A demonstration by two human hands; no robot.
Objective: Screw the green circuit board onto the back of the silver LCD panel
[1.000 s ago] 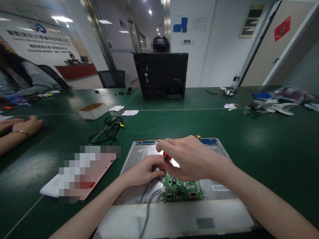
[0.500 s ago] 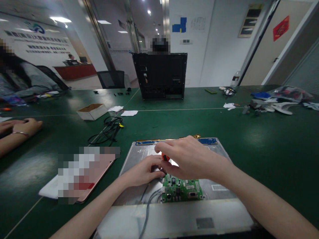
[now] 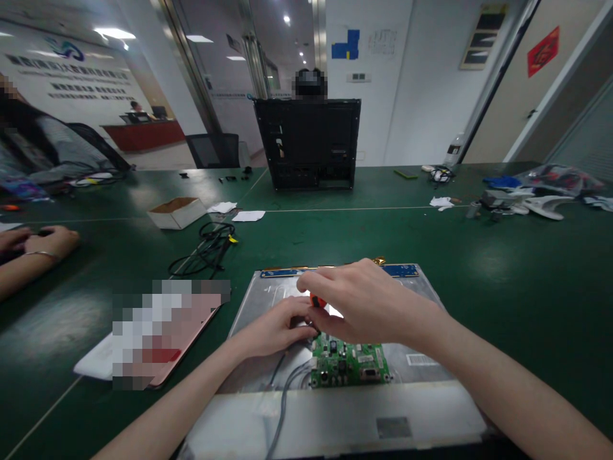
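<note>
Head view: on the green table point(image 3: 502, 275), toward its near edge, lies a flat metal panel point(image 3: 402, 409) with a green circuit board point(image 3: 352, 367) on it. The board sits about the middle of the panel, and a blue strip point(image 3: 402, 271) runs along the panel's far edge. The right hand point(image 3: 364, 303) arches over the board's far part, thumb and fingers closed round a red-and-black tool point(image 3: 317, 300), only a small bit of which shows. The left hand point(image 3: 280, 324) rests low over the panel, its bent fingertips close together at the board's far left corner, just beside the tool; whether they grip anything cannot be told, as the right hand covers part of them. A grey cable point(image 3: 284, 402) runs from the board's left side toward the panel's near edge.

Left of the panel lies a pink flat item point(image 3: 211, 305), partly blurred out. Beyond it are a tangle of black cable point(image 3: 214, 246) and a small white box point(image 3: 184, 217). A black housing point(image 3: 309, 137) stands upright near the table's far edge. Toward the table's left side, a co-worker's hands point(image 3: 53, 243) rest close together.
</note>
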